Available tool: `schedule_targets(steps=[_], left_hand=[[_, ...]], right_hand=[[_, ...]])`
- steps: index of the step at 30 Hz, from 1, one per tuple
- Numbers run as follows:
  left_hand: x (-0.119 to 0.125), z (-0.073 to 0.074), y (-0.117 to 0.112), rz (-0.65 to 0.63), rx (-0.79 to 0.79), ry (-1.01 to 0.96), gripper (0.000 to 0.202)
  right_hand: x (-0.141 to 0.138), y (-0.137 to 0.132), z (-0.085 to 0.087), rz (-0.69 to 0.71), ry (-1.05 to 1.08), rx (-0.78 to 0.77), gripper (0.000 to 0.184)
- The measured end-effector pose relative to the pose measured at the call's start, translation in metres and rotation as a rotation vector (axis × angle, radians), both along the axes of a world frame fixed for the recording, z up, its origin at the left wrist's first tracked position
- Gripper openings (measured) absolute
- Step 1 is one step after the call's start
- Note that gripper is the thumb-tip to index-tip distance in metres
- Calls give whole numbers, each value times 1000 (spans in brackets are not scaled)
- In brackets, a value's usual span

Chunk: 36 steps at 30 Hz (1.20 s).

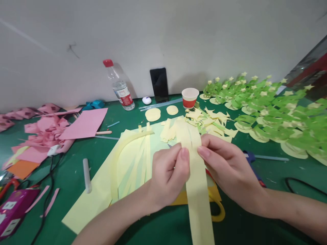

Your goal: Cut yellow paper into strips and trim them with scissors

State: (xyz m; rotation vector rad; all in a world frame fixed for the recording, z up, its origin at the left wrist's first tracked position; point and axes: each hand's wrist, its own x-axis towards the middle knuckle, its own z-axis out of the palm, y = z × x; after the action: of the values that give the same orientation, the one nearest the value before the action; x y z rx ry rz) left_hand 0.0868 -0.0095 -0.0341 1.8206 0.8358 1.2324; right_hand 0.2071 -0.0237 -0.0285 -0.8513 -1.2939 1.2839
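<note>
A long pale yellow paper strip [199,200] hangs between my hands, its upper end curving away over the table and its lower end running out of view at the bottom. My left hand [170,170] pinches the strip's left edge between thumb and fingers. On the opposite edge, my right hand [227,166] grips it with thumb and forefinger. Beneath my hands lie scissors with a yellow handle [219,212], partly hidden. Pale yellow sheets and narrow strips [98,197] spread out to the left, beside a heap of paper scraps [209,120].
Green paper trees with stars [260,98] crowd the right side, near a glue gun [251,160]. A water bottle [121,88], phone [159,85] and paper cup [190,98] stand by the wall. Pink paper pieces [48,132] and a magenta power strip [16,211] are at left.
</note>
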Motion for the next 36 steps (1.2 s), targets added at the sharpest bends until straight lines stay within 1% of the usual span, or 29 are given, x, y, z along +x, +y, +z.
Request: schedule_targets(steps=[4,7,10,12,14,17,22,26,30,33,36], left_hand=[[1,-4,1,0,8,-17,37],[-1,-5,3,24,51,-38,36],[-3,-4,7,59,134,-61,32],[-3,-3,9,57,164,-60,32],[-2,-2,10,29,179,-53,33],[1,-3,9,3,196,-40,33],[3,-7,5,7,224,-25,31],[0,-7,6,26,189,-16,32],[-2,-5,8,72,123,-61,31],[-2,-4,10,24,122,-55,32],[-1,-4,10,-25,156,-24,33]], right_hand=[[-2,-2,-3,-68,17,21,24],[-2,-1,0,-23,-1,-8,23],[0,1,7,49,-106,-25,23],[1,1,11,27,-192,-7,24],[2,2,12,-16,-230,6,26],[2,3,9,-46,-217,13,27],[-1,0,-1,-67,-113,-30,27],[-2,-1,-1,-92,-100,2,26],[-1,1,5,-45,-168,39,21],[0,3,8,-86,-227,41,19],[1,4,8,-111,-211,25,19]])
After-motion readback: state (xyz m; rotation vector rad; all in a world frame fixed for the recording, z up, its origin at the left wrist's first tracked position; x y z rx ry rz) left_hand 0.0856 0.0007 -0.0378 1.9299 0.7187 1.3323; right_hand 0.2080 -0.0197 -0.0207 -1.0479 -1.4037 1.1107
